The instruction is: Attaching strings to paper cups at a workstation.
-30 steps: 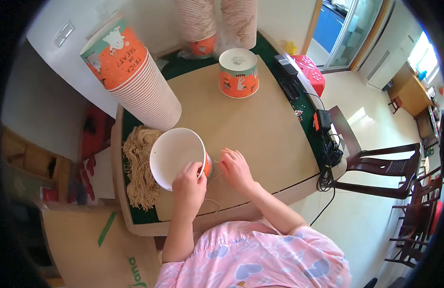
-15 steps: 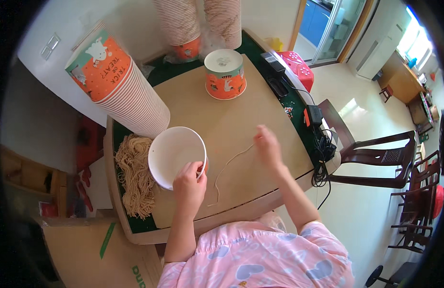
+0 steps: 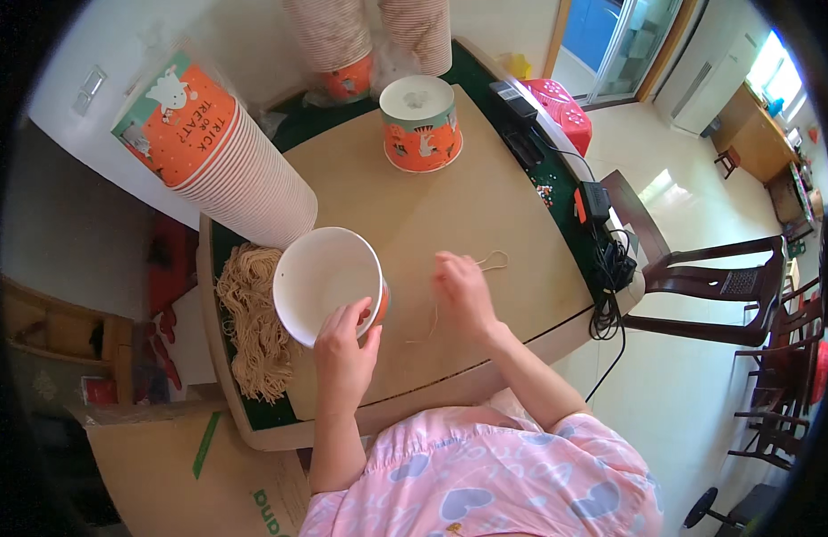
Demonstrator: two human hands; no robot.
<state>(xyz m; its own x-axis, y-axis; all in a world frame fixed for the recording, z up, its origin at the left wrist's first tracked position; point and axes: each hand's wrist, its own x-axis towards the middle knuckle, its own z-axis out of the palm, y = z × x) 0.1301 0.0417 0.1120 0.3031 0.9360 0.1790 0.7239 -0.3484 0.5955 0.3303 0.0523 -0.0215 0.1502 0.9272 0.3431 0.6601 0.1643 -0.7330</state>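
Observation:
A white-lined paper bucket (image 3: 317, 268) stands tilted toward me at the near left of the table, a bit of its orange outside showing. My left hand (image 3: 344, 351) grips its near rim, fingers over the edge and thumb lower down. To the right, my right hand (image 3: 465, 297) is closed on a thin beige string (image 3: 495, 260); a loop of it sticks out beyond the fingers and a tail hangs toward the board. A skein of the same string (image 3: 257, 331) lies left of the bucket. What the fingertips do on the string is hidden.
Nested paper buckets (image 3: 253, 174) lean at the left; wrapped bucket stacks (image 3: 329, 36) stand behind. One upside-down bucket (image 3: 421, 125) sits on the brown board (image 3: 486, 210). Black cables and adapters (image 3: 606, 259) run along the right edge, near a wooden chair (image 3: 718, 279). A cardboard box (image 3: 163, 465) is lower left.
My right hand has moved left toward the bucket, and the string in it has gone from stretched along the board to a loop. My left hand has shifted slightly on the rim.

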